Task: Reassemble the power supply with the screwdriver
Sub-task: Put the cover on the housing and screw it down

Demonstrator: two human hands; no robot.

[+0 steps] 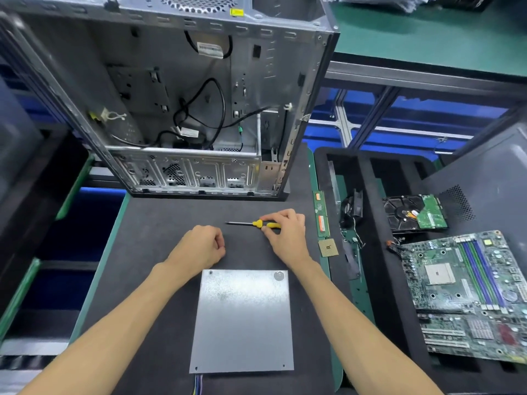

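The power supply (242,320) lies flat on the counter (159,223) between the forearms, wires showing at its near edge. Left hand (199,246) rests curled beyond it, holding nothing visible. Right hand (285,229) pinches the yellow-handled screwdriver (256,223), lying tip leftward.
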